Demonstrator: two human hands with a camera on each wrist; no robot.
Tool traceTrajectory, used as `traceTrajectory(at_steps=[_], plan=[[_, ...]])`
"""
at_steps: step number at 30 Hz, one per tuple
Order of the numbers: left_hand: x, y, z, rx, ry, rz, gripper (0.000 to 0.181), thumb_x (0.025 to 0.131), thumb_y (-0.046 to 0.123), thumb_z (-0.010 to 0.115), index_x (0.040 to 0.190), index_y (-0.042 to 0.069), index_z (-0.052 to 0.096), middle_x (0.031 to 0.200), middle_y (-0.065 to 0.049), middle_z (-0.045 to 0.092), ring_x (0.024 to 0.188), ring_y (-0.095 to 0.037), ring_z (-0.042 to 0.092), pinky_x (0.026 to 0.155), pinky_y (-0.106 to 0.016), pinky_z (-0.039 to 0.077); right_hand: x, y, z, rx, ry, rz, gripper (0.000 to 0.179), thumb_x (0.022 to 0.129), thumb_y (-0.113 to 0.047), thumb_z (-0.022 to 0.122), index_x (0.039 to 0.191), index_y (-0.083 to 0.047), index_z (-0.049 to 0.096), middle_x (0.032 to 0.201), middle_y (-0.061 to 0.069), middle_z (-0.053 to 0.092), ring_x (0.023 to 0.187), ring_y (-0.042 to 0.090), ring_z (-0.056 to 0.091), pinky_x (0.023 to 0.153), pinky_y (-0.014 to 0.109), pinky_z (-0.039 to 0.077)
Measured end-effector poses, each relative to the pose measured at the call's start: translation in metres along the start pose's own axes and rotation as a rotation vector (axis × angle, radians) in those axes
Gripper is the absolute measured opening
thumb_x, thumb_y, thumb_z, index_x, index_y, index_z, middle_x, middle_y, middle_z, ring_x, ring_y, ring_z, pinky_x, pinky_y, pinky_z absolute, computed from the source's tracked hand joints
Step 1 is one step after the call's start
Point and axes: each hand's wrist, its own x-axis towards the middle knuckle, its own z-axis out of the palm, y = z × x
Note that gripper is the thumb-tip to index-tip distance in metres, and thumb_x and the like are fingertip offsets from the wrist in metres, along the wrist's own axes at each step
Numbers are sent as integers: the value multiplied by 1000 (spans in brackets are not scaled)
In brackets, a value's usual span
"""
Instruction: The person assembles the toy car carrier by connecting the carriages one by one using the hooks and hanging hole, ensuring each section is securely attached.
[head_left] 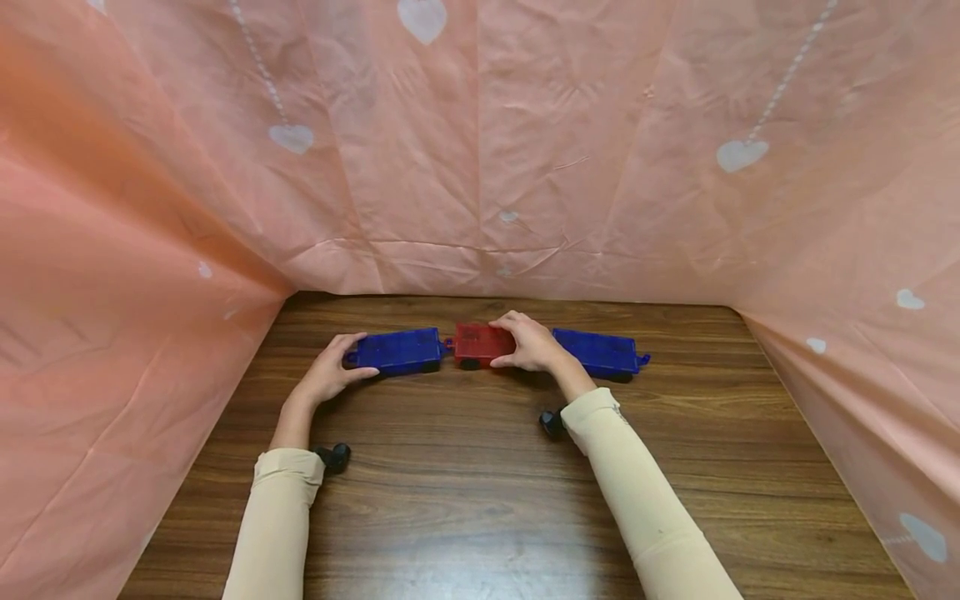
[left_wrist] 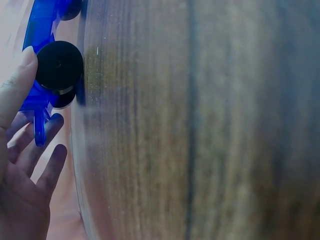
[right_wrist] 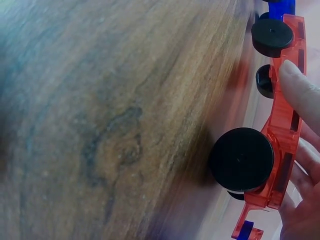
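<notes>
Three translucent toy wagons with black wheels stand in a row on the wooden table. My left hand (head_left: 327,373) holds the left end of the left blue wagon (head_left: 405,350), thumb on the near side and fingers around the far side by its hook (left_wrist: 39,131). In the middle, my right hand (head_left: 531,345) grips the red wagon (head_left: 476,342) across its sides, hiding its right end. The right blue wagon (head_left: 600,352) stands just beyond that hand. In the right wrist view, a blue piece (right_wrist: 245,231) sits in the red wagon's coupling.
A brown wood-grain table (head_left: 435,500) lies under the wagons. Pink cloth (head_left: 525,167) with white hearts surrounds it at the back and both sides. Black wrist devices (head_left: 335,457) show beside both cream sleeves.
</notes>
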Motion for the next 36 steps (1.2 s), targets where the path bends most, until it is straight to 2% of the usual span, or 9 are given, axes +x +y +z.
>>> traceTrajectory(at_steps=[22,31,36], plan=[[0,-1,0,3,-11,1,81,95,31,77,160,6,37,156,-25,39,142,-46,43,115,-64,37,-4,1,2,16,-20,9,79,82,-40,89,148,-11,57,145,12,56,137,31,52,115,52,43],[2,-1,1,12,-2,28,80,95,33,77,159,4,39,154,-26,41,141,-46,44,115,-64,37,-5,2,2,18,-19,18,79,82,-40,89,149,-12,57,144,11,56,136,31,53,115,51,44],[0,-1,0,1,-14,7,81,95,33,77,159,5,37,153,-26,40,142,-47,42,115,-65,36,-4,0,1,19,-27,13,80,83,-42,88,150,-12,56,147,10,55,138,31,52,116,51,43]])
